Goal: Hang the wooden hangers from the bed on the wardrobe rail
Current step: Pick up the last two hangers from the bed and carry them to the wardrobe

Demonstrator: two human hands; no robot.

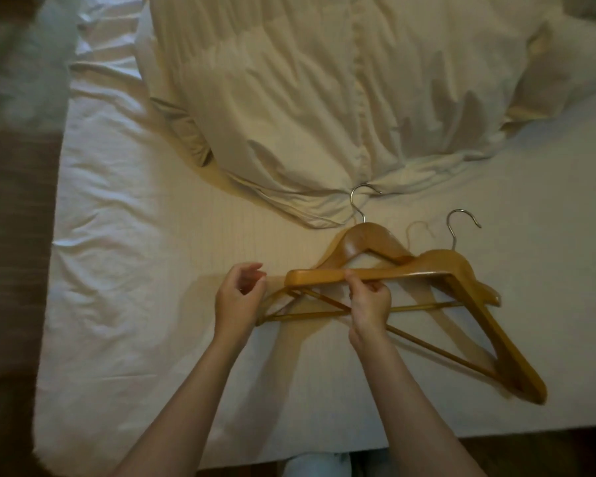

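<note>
while the right hand pinches a glossy wooden hanger beside the rumpled duvet, the left hand hovers loosely curled, empty; a second hanger touches the duvet's edge.

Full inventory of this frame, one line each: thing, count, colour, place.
back hanger: one, honey-brown wood with a silver hook, flat on the sheet by the duvet's edge
front hanger: one, same colours, overlapping the back hanger
duvet: one, cream, bunched across the far part of the bed
sheet: one, white, covering the bed
floor: brown, left of the bed
right hand: pinches the front hanger's arm
left hand: fingers loosely curled, holding nothing visible
</note>
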